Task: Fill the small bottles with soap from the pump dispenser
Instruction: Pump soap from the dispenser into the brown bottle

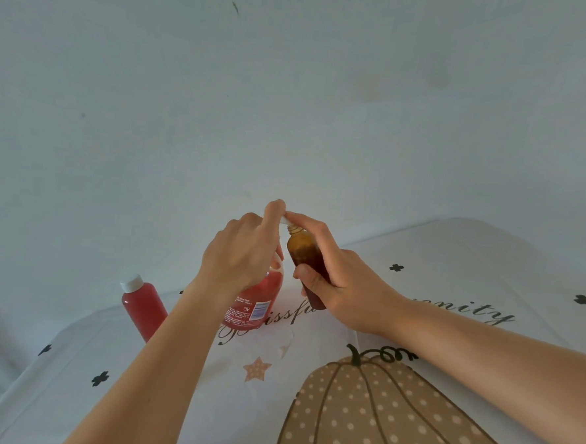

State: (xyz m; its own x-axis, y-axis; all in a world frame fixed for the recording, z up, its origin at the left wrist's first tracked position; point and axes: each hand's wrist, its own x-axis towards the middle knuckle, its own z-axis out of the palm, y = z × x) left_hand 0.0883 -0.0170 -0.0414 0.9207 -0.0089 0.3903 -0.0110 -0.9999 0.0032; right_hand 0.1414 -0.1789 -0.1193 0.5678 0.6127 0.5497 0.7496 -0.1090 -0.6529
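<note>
Fingers of the left hand curl over the pump dispenser head. The right hand grips the tilted amber bottle, mouth at the nozzle. Press slowly and keep the mouth under the spout. A capped red bottle stands at nine o'clock on the table.

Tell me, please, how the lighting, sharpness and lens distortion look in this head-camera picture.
Head view: soft, dim, bluish light with only faint shadows and no glare; the wide lens bows the table edge; the amber bottle and pump dispenser are fairly sharp, while the far-left corner smears.
</note>
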